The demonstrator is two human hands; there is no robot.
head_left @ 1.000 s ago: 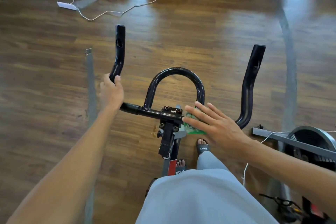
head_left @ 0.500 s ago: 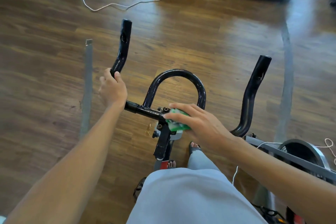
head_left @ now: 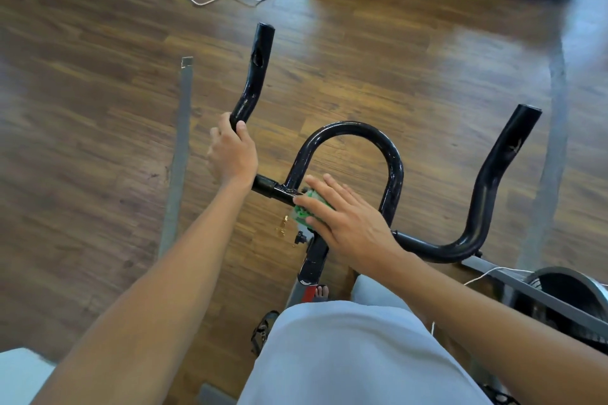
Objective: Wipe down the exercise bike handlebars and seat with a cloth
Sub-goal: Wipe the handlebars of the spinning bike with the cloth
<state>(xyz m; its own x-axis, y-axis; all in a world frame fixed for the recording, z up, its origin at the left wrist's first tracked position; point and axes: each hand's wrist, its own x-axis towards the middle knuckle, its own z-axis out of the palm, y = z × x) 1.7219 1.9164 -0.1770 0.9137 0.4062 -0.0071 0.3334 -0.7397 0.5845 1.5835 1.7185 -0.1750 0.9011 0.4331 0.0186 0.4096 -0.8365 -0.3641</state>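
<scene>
Left hand [head_left: 234, 154] grips handlebars [head_left: 393, 168]; right hand [head_left: 348, 223], fingers straight, presses what looks like green cloth [head_left: 304, 210] on them.

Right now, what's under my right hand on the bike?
A green cloth sits under the right hand, pressed on the handlebars at the centre clamp. Most of the cloth and the clamp are covered.

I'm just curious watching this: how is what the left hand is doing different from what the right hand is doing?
The left hand grips the left handlebar horn with curled fingers and holds no cloth; the right hand lies flatter, pressing a green cloth onto the middle of the bar. The left sits farther out, the right near the stem. Both touch the same black handlebar.
</scene>
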